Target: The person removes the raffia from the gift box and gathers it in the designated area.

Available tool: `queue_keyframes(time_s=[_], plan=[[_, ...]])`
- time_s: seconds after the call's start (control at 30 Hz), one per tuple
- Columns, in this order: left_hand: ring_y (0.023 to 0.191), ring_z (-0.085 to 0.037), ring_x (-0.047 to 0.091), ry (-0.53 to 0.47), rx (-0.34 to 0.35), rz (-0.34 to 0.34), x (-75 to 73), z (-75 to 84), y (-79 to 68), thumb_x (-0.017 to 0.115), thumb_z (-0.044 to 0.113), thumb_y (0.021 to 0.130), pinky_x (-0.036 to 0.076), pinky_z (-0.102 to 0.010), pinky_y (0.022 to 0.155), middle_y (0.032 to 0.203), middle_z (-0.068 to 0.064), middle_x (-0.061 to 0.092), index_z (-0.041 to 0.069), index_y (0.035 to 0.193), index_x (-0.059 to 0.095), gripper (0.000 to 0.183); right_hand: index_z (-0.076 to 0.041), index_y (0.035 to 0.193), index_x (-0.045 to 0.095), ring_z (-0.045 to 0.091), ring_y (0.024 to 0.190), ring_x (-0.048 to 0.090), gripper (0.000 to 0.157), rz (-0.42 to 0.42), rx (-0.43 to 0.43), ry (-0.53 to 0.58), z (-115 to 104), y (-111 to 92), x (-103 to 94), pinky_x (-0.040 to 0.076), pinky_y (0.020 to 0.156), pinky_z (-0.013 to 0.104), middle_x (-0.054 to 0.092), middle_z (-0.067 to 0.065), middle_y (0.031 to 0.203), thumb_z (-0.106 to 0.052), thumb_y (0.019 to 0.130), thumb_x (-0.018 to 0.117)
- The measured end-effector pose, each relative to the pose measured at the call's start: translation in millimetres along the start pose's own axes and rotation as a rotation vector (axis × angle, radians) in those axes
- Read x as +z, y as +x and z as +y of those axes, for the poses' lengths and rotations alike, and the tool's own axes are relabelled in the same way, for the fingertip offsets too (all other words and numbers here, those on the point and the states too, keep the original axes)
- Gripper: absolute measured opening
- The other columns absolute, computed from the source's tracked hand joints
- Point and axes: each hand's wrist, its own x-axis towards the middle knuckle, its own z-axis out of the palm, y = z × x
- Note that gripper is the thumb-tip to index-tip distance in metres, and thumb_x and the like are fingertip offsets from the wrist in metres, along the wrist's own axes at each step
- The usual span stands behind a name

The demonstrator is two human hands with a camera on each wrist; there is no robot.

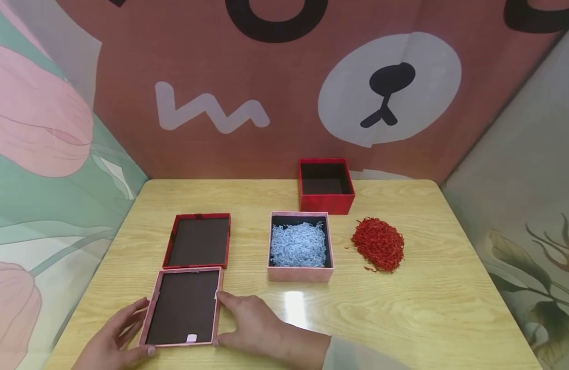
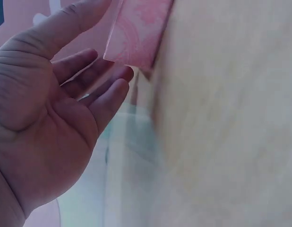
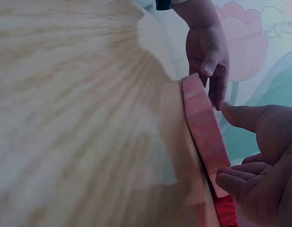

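A shallow pink box lid (image 1: 184, 308) with a dark inside lies face up on the table. My left hand (image 1: 115, 334) is at its left side, thumb by the near left corner, fingers relaxed. In the left wrist view that hand (image 2: 47, 94) is beside the lid's pink patterned corner (image 2: 139, 33). On the other side, my right hand (image 1: 254, 324) touches the lid's right edge with its fingertips, thumb by the near corner. The right wrist view shows the right hand (image 3: 264, 161) along the lid's side wall (image 3: 205, 132).
Behind the pink lid lies a red lid (image 1: 198, 241). A pink box (image 1: 300, 275) holds blue shredded paper (image 1: 298, 245). Farther back stands a red box (image 1: 328, 203), with a pile of red shredded paper (image 1: 379, 244) to its right. A printed wall cloth (image 1: 275, 144) borders the table.
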Motion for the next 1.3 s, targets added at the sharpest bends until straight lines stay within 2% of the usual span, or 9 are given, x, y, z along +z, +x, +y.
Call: queue_keyframes(time_s=[0.17,0.23,0.33,0.47,0.57,0.67,0.87,1.0,1.3], plan=[[0.117,0.024,0.039,0.122,0.036,0.038,-1.1,9.2,4.3,0.096,0.027,0.073,0.048,-0.009,0.094,0.153,-0.022,0.044,0.005,0.157,0.038,0.104,-0.015,0.155,0.050,0.007,0.130,0.058,0.088,0.018,-0.046,0.023,2,1,-10.1,0.046,0.107,0.020,0.058,-0.006,0.148,-0.049,0.082,0.085],[0.119,0.018,0.043,0.178,0.057,0.069,-0.3,14.1,6.0,0.096,0.031,0.073,0.047,-0.008,0.095,0.152,-0.020,0.044,0.005,0.157,0.038,0.105,-0.014,0.155,0.049,0.008,0.131,0.057,0.088,0.021,-0.063,0.035,4,1,-13.5,0.046,0.109,0.021,0.058,-0.005,0.148,-0.050,0.083,0.085],[0.123,0.013,0.040,0.237,0.130,0.134,1.8,23.3,7.8,0.096,0.031,0.073,0.042,-0.003,0.095,0.151,-0.019,0.043,0.007,0.158,0.039,0.105,-0.015,0.156,0.049,0.010,0.131,0.057,0.087,0.020,-0.071,0.067,6,0,-17.8,0.046,0.109,0.022,0.058,-0.004,0.148,-0.049,0.084,0.085],[0.128,0.016,0.031,0.264,0.287,0.236,7.0,38.1,11.5,0.098,0.021,0.071,0.032,0.003,0.097,0.150,-0.019,0.044,0.011,0.156,0.045,0.100,-0.018,0.156,0.049,0.010,0.128,0.060,0.086,0.028,-0.058,0.092,9,-1,-24.8,0.049,0.107,0.025,0.060,-0.005,0.146,-0.049,0.084,0.084],[0.132,0.014,0.029,0.283,0.326,0.276,12.6,49.6,15.0,0.098,0.021,0.071,0.028,0.003,0.098,0.152,-0.013,0.044,0.022,0.157,0.046,0.100,-0.018,0.157,0.048,0.011,0.129,0.059,0.086,0.034,-0.044,0.119,10,-2,-30.5,0.050,0.107,0.026,0.060,-0.005,0.146,-0.049,0.085,0.084],[0.134,0.009,0.030,0.315,0.309,0.283,19.1,58.6,18.2,0.097,0.028,0.073,0.025,0.004,0.097,0.154,-0.008,0.044,0.031,0.157,0.044,0.099,-0.018,0.157,0.048,0.012,0.131,0.058,0.084,0.033,-0.040,0.175,12,-2,-35.8,0.050,0.108,0.028,0.057,-0.005,0.148,-0.048,0.086,0.083],[0.132,0.007,0.034,0.249,0.340,0.253,33.4,66.3,24.1,0.096,0.024,0.074,0.030,0.000,0.101,0.155,-0.006,0.042,0.030,0.157,0.045,0.098,-0.023,0.157,0.048,0.016,0.130,0.060,0.079,0.039,-0.061,0.258,14,-8,-44.9,0.051,0.108,0.031,0.055,-0.009,0.150,-0.048,0.089,0.081],[0.135,0.001,0.034,0.267,0.334,0.241,43.6,70.9,29.0,0.095,0.030,0.075,0.024,0.002,0.103,0.156,-0.001,0.041,0.037,0.156,0.043,0.097,-0.026,0.156,0.049,0.019,0.124,0.065,0.077,0.050,-0.064,0.312,17,-13,-51.0,0.052,0.106,0.033,0.056,-0.011,0.150,-0.047,0.089,0.081],[0.137,-0.007,0.039,0.214,0.457,0.245,67.0,84.2,53.2,0.097,0.024,0.074,0.027,-0.007,0.103,0.154,0.005,0.046,0.032,0.152,0.051,0.091,-0.027,0.155,0.049,0.015,0.124,0.064,0.074,0.097,-0.090,0.324,26,-14,-71.6,0.052,0.108,0.037,0.055,-0.013,0.150,-0.047,0.090,0.080]])
